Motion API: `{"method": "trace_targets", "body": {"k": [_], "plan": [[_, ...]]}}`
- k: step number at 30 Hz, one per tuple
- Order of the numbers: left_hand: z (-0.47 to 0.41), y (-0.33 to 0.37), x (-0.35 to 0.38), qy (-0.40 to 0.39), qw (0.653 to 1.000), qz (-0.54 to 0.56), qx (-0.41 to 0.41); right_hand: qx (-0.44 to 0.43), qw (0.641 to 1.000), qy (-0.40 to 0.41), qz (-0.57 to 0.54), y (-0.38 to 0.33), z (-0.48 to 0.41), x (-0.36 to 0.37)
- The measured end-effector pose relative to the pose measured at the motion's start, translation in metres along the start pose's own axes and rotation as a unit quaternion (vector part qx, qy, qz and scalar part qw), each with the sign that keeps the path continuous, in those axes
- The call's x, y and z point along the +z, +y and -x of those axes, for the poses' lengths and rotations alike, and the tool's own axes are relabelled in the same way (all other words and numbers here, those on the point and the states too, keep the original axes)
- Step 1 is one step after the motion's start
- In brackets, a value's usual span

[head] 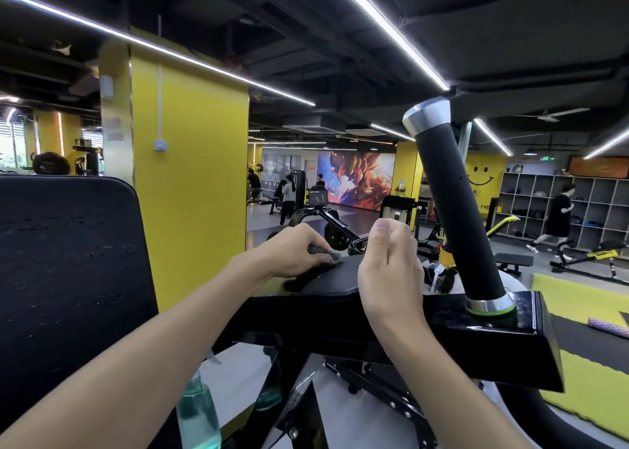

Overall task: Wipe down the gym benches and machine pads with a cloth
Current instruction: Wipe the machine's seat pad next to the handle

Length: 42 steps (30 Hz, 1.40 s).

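A small black arm pad (326, 280) of a gym machine lies in front of me. My left hand (292, 251) grips a dark grey cloth (325, 256) and presses it on the far end of that pad. My right hand (391, 268) hovers over the pad's right side with its fingers curled into a loose fist, and nothing shows in it. A large black back pad (68, 265) stands at the left, its surface speckled with marks.
A black handle post (456, 210) with a silver cap rises at the right from the black frame (503, 339). A spray bottle of teal liquid (197, 411) stands below my left forearm. A yellow pillar (190, 183) is behind. Benches and people are in the background.
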<state>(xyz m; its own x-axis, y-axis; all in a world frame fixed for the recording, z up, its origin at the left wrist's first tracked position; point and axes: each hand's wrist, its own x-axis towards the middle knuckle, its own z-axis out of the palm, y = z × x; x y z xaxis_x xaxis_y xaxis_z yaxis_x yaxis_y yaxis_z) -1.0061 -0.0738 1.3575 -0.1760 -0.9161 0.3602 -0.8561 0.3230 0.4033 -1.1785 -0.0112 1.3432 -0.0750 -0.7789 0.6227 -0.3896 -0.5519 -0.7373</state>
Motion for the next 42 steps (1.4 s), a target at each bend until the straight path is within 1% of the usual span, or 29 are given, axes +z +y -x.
{"method": "trace_targets", "body": {"k": [2, 5, 6, 7, 10, 11, 15, 17, 21, 25, 27, 29, 31, 32, 34, 37, 39, 42], "plan": [[0.004, 0.006, -0.003, -0.001, 1.000, -0.007, 0.010, 0.001, 1.000, 0.003, 0.003, -0.001, 0.000, 0.000], [0.018, 0.019, -0.011, -0.019, 0.997, 0.057, 0.048, -0.001, 1.000, 0.006, 0.004, 0.000, 0.000, 0.000], [0.021, 0.016, -0.011, -0.017, 0.997, 0.063, 0.051, 0.001, 1.000, 0.005, 0.003, 0.000, 0.000, 0.000], [0.023, 0.015, -0.010, -0.008, 0.997, 0.061, 0.049, 0.002, 1.000, 0.003, 0.003, 0.000, 0.000, 0.000], [0.022, 0.008, -0.005, 0.009, 1.000, -0.008, 0.008, 0.007, 1.000, 0.001, 0.002, -0.001, 0.000, -0.001], [0.024, 0.009, -0.005, 0.014, 1.000, -0.011, 0.002, 0.007, 1.000, 0.002, 0.003, -0.001, 0.000, -0.001], [0.039, 0.015, -0.010, 0.014, 0.997, 0.069, 0.043, 0.003, 1.000, 0.003, 0.004, 0.001, 0.000, 0.001], [0.043, 0.011, -0.009, 0.026, 0.997, 0.059, 0.045, 0.001, 1.000, 0.003, 0.003, 0.001, 0.000, 0.001], [0.042, 0.003, -0.007, 0.040, 0.999, -0.010, -0.012, 0.005, 1.000, 0.004, -0.001, 0.001, 0.000, 0.000], [0.058, 0.013, -0.013, 0.034, 0.998, 0.034, 0.029, 0.001, 1.000, 0.011, 0.000, 0.001, -0.001, 0.001], [0.065, 0.009, -0.012, 0.054, 0.997, 0.044, 0.044, -0.001, 1.000, 0.012, -0.003, 0.002, -0.001, 0.001], [0.067, 0.002, -0.009, 0.075, 0.997, 0.025, 0.028, -0.003, 1.000, 0.011, -0.006, 0.001, -0.001, 0.001], [0.066, -0.002, -0.008, 0.073, 0.997, -0.008, -0.001, 0.001, 1.000, 0.015, -0.015, 0.000, -0.001, 0.000], [0.066, 0.000, -0.009, 0.071, 0.997, -0.001, -0.005, 0.005, 1.000, 0.015, -0.021, -0.001, -0.001, -0.001], [0.071, 0.009, -0.011, 0.063, 0.997, 0.043, 0.021, 0.013, 0.999, 0.016, -0.038, -0.001, -0.001, -0.001], [0.077, 0.016, -0.011, 0.071, 0.993, 0.063, 0.066, 0.025, 0.998, 0.022, -0.061, 0.001, -0.003, -0.001], [0.075, 0.013, -0.010, 0.078, 0.994, 0.056, 0.050, 0.025, 0.997, 0.023, -0.067, 0.001, -0.003, -0.001], [0.070, 0.013, -0.010, 0.068, 0.997, 0.033, 0.022, 0.028, 0.997, 0.023, -0.072, 0.001, -0.003, -0.001]]}}
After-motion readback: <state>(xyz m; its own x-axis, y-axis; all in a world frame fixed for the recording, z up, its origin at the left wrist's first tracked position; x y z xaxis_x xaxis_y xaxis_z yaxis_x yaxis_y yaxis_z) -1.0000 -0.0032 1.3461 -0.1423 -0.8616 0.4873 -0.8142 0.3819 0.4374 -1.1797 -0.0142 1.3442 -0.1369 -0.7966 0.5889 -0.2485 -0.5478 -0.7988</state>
